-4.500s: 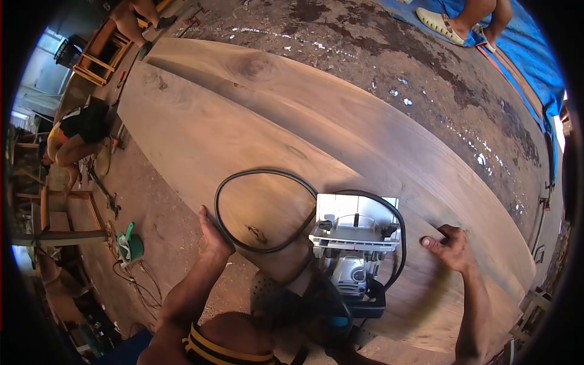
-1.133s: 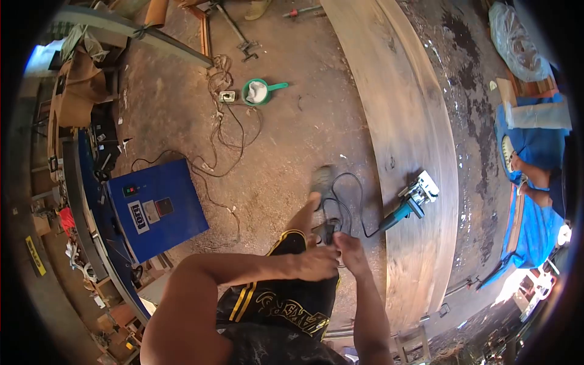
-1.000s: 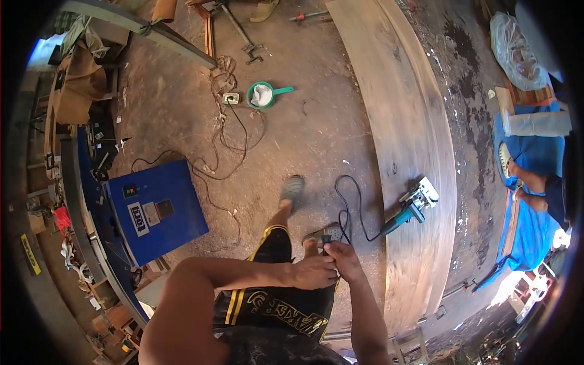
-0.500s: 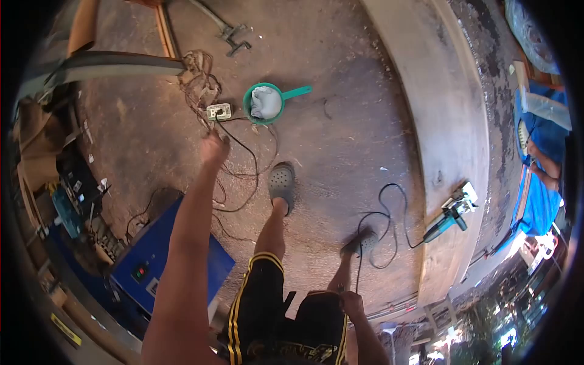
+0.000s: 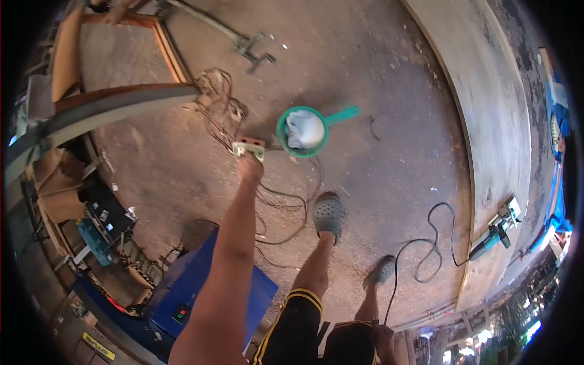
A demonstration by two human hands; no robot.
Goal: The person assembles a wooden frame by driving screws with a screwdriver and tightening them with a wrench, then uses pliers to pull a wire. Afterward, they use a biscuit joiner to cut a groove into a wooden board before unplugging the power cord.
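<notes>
My left hand point(image 5: 250, 168) reaches down to the floor, its fingers closed on a pale outlet box point(image 5: 248, 148). The hand covers part of the box, and any plug there is hidden. Brown wires point(image 5: 226, 115) lie tangled beside it. Low in the view my right hand point(image 5: 383, 342) is closed at my thigh on a black power cord point(image 5: 396, 264). This cord loops over the floor to a teal power tool point(image 5: 490, 238) with a metal base plate, resting on a wide plank. A green dipper point(image 5: 326, 134) holding something white stands right of the outlet box.
The wide wooden plank point(image 5: 496, 134) runs along the right. A blue machine case point(image 5: 261, 298) with a red and green switch stands beside my left arm. A metal clamp point(image 5: 252, 53) and a wooden frame point(image 5: 167, 52) lie ahead. Another teal tool point(image 5: 92, 242) sits at the left.
My left hand has gone from just below the outlet box to gripping it; the plug seen in it before is now hidden. The view has shifted, so the floor things sit further right and lower.
</notes>
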